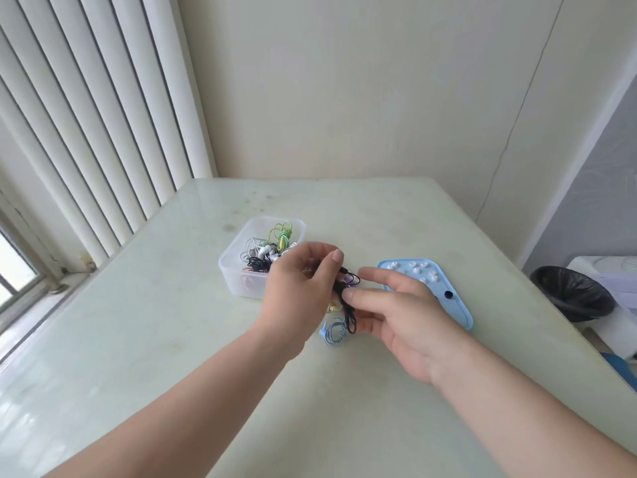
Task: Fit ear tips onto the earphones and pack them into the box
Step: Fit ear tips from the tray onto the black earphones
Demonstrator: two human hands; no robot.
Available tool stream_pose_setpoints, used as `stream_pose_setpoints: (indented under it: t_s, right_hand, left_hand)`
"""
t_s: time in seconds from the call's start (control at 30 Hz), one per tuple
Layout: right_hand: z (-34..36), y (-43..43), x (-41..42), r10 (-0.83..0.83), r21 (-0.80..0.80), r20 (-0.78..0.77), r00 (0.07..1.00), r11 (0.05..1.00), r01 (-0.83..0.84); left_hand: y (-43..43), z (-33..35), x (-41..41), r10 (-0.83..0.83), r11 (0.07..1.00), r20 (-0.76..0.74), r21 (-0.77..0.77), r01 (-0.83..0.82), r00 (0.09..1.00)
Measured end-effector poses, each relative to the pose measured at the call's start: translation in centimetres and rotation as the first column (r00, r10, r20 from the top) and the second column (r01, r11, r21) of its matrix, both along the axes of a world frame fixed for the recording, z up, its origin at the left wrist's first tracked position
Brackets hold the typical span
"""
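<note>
Pale glass-topped table (172, 305). Just right of the clear box (234, 281), the left hand (296, 294) grips the black earphones (351, 320), whose cord bundle hangs near-vertical. The right hand (406, 319), fingers mostly straight, pinches the cord lower down. Ear tips (415, 270) lie in the blue tray (462, 312) farther right of the box, nearest the right hand.

A pale glossy table (379, 208) fills the near scene, daylit from a window (13, 267) at left. White vertical blinds (86, 132) hang far left, cream walls (344, 81) stand behind, and a black-lined bin (572, 291) sits right.
</note>
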State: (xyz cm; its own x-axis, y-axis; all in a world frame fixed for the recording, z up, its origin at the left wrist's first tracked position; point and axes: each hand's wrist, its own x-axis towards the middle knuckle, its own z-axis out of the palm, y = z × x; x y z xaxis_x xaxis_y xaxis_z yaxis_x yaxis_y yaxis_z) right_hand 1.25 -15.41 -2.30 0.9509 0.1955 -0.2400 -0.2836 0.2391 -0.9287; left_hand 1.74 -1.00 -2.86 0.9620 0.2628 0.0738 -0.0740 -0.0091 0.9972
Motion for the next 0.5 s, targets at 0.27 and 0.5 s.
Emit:
stream_pose_setpoints:
  t_s: [0.27,0.5]
  right_hand:
    - [2.3,6.1,4.3,-0.054,0.132,-0.016,0.998,0.990,0.056]
    - [0.8,6.1,3.8,-0.042,-0.061,0.017,0.999,0.997,0.043]
  left_hand:
    - [6.4,3.4,5.8,0.193,0.948,0.042,0.252,-0.197,0.980]
    - [11.2,3.5,10.3,0.159,0.621,-0.063,0.783,-0.050,0.985]
